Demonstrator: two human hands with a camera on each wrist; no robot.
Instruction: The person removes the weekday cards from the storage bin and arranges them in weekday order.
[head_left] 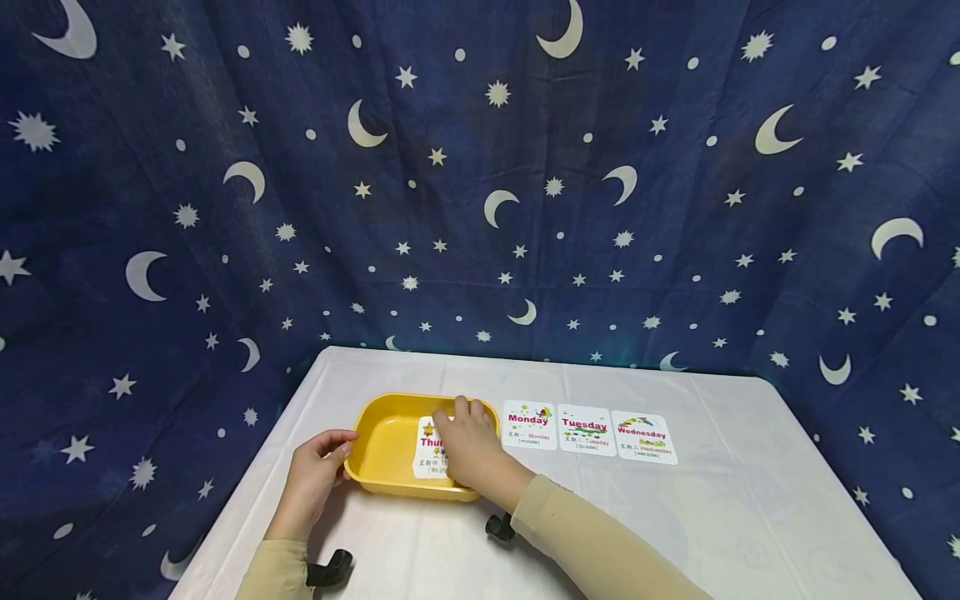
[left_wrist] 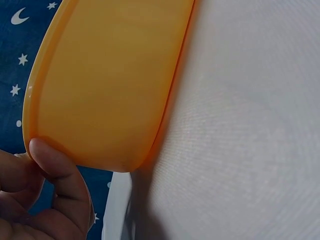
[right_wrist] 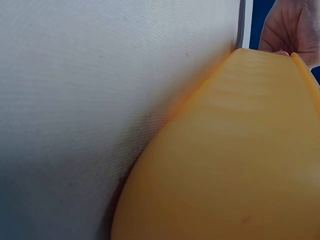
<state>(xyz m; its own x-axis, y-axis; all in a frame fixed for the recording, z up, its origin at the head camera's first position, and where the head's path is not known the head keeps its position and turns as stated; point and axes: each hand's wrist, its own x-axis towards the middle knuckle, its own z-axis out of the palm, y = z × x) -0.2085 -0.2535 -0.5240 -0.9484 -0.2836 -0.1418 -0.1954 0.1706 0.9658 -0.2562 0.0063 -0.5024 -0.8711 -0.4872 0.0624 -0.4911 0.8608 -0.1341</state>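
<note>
A yellow plastic tray [head_left: 382, 450] sits on the left part of the table. My left hand [head_left: 311, 475] pinches its left rim; in the left wrist view the thumb [left_wrist: 55, 160] lies over the rim of the tray [left_wrist: 105, 90]. Inside the tray is a white card [head_left: 431, 458] whose red word begins "Thu", its right part covered by my right hand [head_left: 472, 446]. The right hand reaches into the tray from the right, fingers bent down over that card; whether they grip it is hidden. The right wrist view shows only the tray's outer wall [right_wrist: 225, 150] and the other hand.
Right of the tray, a Monday card [head_left: 529, 427], a Tuesday card [head_left: 587, 432] and a Wednesday card [head_left: 645, 438] lie in a row on the white tablecloth [head_left: 720, 517]. Behind the table hangs a dark blue curtain [head_left: 450, 308] with moons and stars.
</note>
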